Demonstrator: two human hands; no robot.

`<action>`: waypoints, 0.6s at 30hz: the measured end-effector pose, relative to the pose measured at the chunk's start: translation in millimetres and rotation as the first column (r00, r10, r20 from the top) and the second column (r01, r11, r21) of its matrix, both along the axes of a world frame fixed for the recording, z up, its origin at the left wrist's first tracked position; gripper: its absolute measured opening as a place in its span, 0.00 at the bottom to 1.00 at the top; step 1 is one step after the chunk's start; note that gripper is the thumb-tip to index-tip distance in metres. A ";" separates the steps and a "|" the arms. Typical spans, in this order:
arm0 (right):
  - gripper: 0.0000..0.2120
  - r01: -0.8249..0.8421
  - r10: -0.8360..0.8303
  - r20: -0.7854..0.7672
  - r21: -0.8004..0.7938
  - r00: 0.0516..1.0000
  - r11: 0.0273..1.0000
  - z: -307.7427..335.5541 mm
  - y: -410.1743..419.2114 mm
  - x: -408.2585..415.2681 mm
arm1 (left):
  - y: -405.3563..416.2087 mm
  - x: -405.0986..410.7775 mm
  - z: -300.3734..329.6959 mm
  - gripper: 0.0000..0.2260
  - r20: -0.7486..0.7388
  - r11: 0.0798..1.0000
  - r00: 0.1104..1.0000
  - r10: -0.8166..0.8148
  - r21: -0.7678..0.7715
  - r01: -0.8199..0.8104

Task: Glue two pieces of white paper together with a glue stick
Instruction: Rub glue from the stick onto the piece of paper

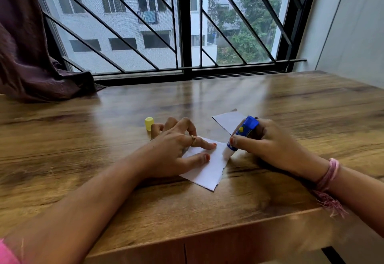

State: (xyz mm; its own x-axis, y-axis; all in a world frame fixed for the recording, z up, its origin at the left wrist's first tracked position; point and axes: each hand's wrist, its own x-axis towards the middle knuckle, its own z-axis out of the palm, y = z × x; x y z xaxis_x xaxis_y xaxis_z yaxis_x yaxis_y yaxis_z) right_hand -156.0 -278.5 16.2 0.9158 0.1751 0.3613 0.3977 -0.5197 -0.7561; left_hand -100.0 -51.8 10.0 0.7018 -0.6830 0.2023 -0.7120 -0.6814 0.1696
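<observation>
Nearest to me, the desk (207, 218) edge runs under both forearms, which rest on the wood so the hands work steadily. Left hand (176, 149): fingers spread and mostly straight, with the thumb and one fingertip pressing flat on the near white paper (207, 170); this pins the sheet so that it should not slide under the rubbing. Right hand (268, 143): fingers curled round the blue glue stick (243, 134), held tilted with its white glue end down at the paper's right edge, touching or nearly so; blur prevents a firm finding. Second white paper (227, 120) lies just beyond, partly hidden behind the stick, kept close for joining but apart from the glued edge. Yellow cap (149, 123) stands upright left of the fingers, out of the working path. Judgement: the gluing step is under way, the joining not yet done. Risk noted: the torn edge may crumple if pressed hard.
</observation>
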 end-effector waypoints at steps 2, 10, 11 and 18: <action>0.08 -0.008 0.008 -0.006 -0.009 1.000 1.000 0.1 0.6 -0.8 | -0.1 -0.1 0.1 0.19 -0.005 1.000 1.000 0.001 -0.001 -0.001; 0.13 -0.026 0.026 0.018 -0.043 0.999 0.999 0.9 4.6 -3.9 | -0.7 -0.6 0.5 0.19 -0.010 1.000 1.000 0.008 0.000 -0.008; 0.15 -0.021 0.022 0.023 -0.048 0.999 0.999 0.8 5.0 -4.3 | -0.9 -0.8 0.9 0.20 -0.016 1.000 1.000 0.010 0.003 -0.010; 0.15 -0.063 0.063 -0.008 -0.076 0.998 0.995 0.7 7.6 -6.8 | -1.4 -2.1 3.1 0.20 -0.031 1.000 0.999 0.015 0.010 -0.015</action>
State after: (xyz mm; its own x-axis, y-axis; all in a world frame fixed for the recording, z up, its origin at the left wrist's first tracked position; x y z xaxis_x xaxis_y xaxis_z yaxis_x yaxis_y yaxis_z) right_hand -162.8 -271.0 16.9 0.9039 0.2596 0.3399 0.4277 -0.5502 -0.7171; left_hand -102.0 -53.1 13.0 0.7180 -0.6740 0.1735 -0.6960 -0.6939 0.1845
